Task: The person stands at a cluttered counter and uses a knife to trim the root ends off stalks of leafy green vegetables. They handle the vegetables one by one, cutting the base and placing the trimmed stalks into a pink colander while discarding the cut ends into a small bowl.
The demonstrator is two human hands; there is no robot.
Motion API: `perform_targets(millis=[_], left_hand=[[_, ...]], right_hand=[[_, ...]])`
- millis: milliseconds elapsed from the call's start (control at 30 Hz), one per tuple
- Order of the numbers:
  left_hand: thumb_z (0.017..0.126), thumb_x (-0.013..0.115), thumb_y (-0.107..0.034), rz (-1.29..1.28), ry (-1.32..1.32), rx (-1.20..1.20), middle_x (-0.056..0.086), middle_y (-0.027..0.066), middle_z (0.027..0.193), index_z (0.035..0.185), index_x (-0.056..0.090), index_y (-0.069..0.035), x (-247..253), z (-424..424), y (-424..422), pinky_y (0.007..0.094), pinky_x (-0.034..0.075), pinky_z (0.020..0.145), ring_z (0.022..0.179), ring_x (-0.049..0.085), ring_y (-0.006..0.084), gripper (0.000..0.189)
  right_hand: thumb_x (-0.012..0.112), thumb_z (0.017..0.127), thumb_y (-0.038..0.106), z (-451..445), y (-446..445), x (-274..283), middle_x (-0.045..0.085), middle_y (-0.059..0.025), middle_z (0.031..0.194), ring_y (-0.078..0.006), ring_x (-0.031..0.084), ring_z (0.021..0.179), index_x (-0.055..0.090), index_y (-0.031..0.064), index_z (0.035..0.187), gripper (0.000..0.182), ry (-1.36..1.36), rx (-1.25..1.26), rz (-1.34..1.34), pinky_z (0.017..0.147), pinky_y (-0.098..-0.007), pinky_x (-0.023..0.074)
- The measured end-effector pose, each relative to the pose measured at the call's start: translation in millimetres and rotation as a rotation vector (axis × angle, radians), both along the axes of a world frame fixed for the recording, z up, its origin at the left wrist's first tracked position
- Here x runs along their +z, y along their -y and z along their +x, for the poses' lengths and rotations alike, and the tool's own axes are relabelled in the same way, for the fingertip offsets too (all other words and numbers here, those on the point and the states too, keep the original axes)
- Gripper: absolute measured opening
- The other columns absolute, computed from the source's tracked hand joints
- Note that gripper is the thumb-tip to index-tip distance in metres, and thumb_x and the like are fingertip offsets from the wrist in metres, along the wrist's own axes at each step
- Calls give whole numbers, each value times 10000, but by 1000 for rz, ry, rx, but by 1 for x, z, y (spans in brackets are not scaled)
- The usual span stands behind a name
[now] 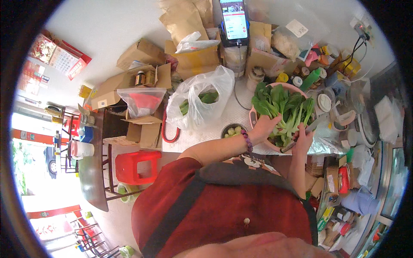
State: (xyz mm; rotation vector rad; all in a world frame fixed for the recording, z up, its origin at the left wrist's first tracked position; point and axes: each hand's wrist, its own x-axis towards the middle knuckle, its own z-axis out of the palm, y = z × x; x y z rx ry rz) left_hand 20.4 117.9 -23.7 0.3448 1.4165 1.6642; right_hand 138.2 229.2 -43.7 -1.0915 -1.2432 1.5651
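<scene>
A pink plastic basin [292, 86] in front of me is heaped with leafy greens [277, 98], which look like bok choy or choy sum. Over its near left side, my left hand [266, 127] grips a green stalk between thumb and fingers. My right hand [302, 140] is at the near right of the basin, closed around what looks like a knife [319, 124]; the pale blade sticks out to the right and a dark handle end shows below. A dark bowl [223, 131] holding pale green cut pieces [235, 131] sits left of the basin, by my left wrist.
A white plastic bag [206, 113] with greens lies on the white-covered table [226, 111]. Behind it stand cardboard boxes [196, 61] and a phone [234, 19] on a holder. Jars and bottles [310, 79] crowd the right. A red stool [129, 167] stands at lower left.
</scene>
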Motion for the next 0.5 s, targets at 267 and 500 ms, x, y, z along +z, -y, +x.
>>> perform_targets(millis=[267,500], left_hand=[[851,601,-227,123,84,-18,613,93,830,953,579,90,-43,-15,-19,278,487,557,656,569,144,334],[841,601,-218,-51,-263,-195,624,105,866,984,580,95,-47,-25,-21,288,498,611,733,584,158,345]], right_hand=[[684,794,250,21,-36,-23,505,-32,621,-102,443,496,552,-13,871,304,357,155,263,447,-256,348],[679,783,251,26,-39,-31,615,-111,871,-194,574,779,572,-45,983,374,572,281,375,702,-314,448]])
